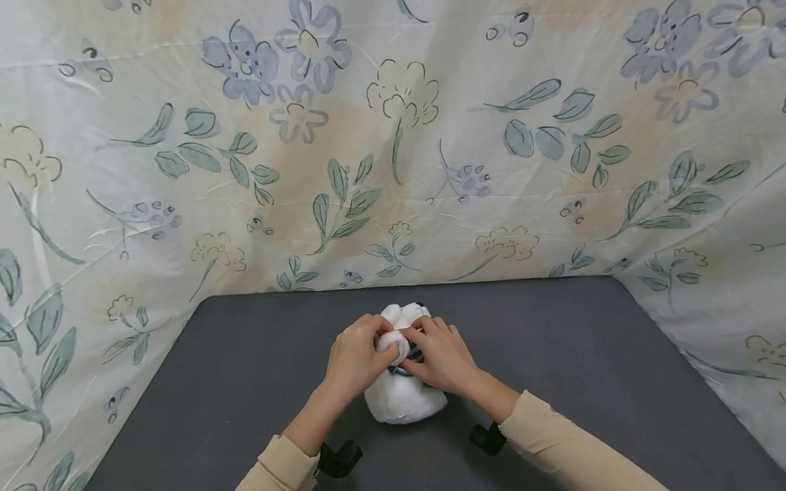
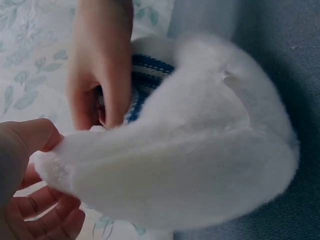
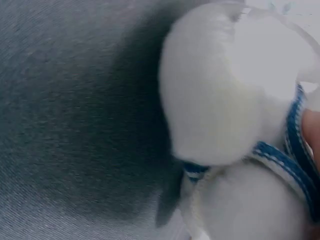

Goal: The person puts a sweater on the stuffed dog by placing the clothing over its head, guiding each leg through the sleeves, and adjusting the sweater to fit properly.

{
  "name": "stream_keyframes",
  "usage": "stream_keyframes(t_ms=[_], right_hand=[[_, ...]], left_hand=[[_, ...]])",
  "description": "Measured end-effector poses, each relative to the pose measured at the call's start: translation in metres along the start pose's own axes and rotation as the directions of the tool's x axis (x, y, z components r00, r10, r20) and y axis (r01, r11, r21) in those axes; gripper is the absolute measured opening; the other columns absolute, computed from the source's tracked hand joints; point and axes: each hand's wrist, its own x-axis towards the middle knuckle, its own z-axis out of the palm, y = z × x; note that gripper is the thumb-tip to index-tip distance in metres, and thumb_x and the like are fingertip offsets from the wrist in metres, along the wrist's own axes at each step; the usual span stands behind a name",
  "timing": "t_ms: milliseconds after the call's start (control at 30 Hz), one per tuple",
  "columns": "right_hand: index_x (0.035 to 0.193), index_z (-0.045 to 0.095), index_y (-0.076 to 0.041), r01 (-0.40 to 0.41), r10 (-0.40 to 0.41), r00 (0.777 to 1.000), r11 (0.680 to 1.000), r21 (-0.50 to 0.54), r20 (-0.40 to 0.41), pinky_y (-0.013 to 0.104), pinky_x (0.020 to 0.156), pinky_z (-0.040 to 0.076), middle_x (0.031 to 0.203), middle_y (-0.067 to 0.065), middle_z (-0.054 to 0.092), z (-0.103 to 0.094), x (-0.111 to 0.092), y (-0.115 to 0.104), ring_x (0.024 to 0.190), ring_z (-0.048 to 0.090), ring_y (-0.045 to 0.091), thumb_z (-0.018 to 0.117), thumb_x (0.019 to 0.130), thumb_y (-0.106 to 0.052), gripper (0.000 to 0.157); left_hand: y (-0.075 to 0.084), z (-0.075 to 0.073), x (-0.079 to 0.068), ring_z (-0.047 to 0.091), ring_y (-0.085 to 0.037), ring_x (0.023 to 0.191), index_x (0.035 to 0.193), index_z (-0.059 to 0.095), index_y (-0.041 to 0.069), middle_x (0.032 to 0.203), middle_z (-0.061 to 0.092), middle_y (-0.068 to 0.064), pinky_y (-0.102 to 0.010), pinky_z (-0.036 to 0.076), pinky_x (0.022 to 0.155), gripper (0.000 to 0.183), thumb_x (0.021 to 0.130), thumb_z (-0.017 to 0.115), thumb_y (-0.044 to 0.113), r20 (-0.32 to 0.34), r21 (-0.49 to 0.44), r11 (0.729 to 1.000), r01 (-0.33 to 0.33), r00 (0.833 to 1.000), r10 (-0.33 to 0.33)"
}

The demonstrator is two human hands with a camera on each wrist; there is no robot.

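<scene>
A white plush toy [image 1: 405,404] lies on the dark grey table under both hands. It wears a blue-and-white striped knitted garment [image 2: 147,70], whose blue bands [image 3: 282,162] cross the soft body in the right wrist view. My left hand [image 1: 358,355] pinches the tip of a fluffy white part of the toy between thumb and fingers. Close beside it, my right hand [image 1: 441,353] grips the garment's edge with bent fingers [image 2: 116,95]. In the right wrist view, only a little of that hand shows at the right border.
The dark grey tabletop [image 1: 254,366] spreads around the toy. A floral curtain [image 1: 390,166] hangs behind it and along both sides. Black wrist devices [image 1: 339,458] sit below each forearm, near the beige sleeves [image 1: 277,470].
</scene>
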Motion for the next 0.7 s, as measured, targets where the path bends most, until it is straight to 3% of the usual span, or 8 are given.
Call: stream_keyframes(t_ms=[133,233,333,500,567,700], right_hand=[[0.121,0.060,-0.021,0.025,-0.027,0.999,0.996,0.082,0.029,0.035,0.069,0.038,0.109,0.003,0.056,-0.008,0.000,0.003,0.092,0.051,0.021,0.067,0.082,-0.036,0.042],[0.121,0.060,-0.018,-0.003,0.000,1.000,0.980,0.197,0.012,0.037,0.070,0.041,0.109,0.004,0.057,-0.016,0.001,0.008,0.091,0.052,0.020,0.065,0.086,-0.031,0.037],[0.117,0.063,-0.016,-0.086,0.098,0.995,0.948,0.305,-0.023,0.036,0.073,0.044,0.105,0.002,0.059,-0.020,0.002,0.018,0.091,0.054,0.018,0.059,0.090,-0.027,0.030],[0.109,0.065,-0.014,-0.267,0.298,0.954,0.869,0.417,-0.011,0.034,0.073,0.049,0.097,-0.001,0.062,-0.012,-0.004,0.038,0.087,0.059,0.015,0.054,0.093,-0.023,0.021],[0.107,0.065,-0.012,-0.318,0.340,0.940,0.848,0.425,0.025,0.034,0.071,0.049,0.096,0.000,0.062,-0.005,-0.008,0.044,0.085,0.060,0.016,0.055,0.093,-0.021,0.019],[0.103,0.065,-0.010,-0.366,0.354,0.929,0.838,0.405,0.107,0.033,0.071,0.049,0.095,0.002,0.063,0.012,-0.016,0.047,0.083,0.061,0.017,0.059,0.090,-0.016,0.016]], left_hand=[[-0.001,0.000,-0.003,0.055,-0.013,0.074,0.095,0.065,0.018,0.091,0.060,0.002,-0.028,0.044,0.056,0.020,0.078,0.069,0.028,0.036,0.039,0.997,0.068,0.997,-0.069],[-0.005,0.000,-0.005,0.058,-0.017,0.083,0.105,0.065,0.018,0.101,0.061,-0.001,-0.033,0.046,0.061,0.030,0.080,0.067,0.034,0.076,0.053,0.992,0.111,0.990,-0.115],[-0.011,0.000,-0.008,0.059,-0.019,0.083,0.114,0.062,0.016,0.105,0.063,-0.004,-0.035,0.045,0.062,0.037,0.081,0.065,0.033,0.118,0.041,0.989,0.144,0.982,-0.148],[-0.024,0.000,-0.012,0.061,-0.018,0.077,0.119,0.060,0.014,0.103,0.066,-0.006,-0.033,0.046,0.058,0.043,0.079,0.065,0.030,0.149,-0.023,0.980,0.197,0.970,-0.192],[-0.027,0.000,-0.013,0.060,-0.018,0.074,0.119,0.060,0.014,0.100,0.067,-0.006,-0.031,0.046,0.056,0.043,0.079,0.066,0.029,0.152,-0.063,0.972,0.225,0.965,-0.214],[-0.034,-0.001,-0.015,0.060,-0.017,0.073,0.117,0.061,0.013,0.097,0.067,-0.008,-0.030,0.047,0.055,0.039,0.080,0.066,0.025,0.147,-0.135,0.958,0.255,0.961,-0.235]])
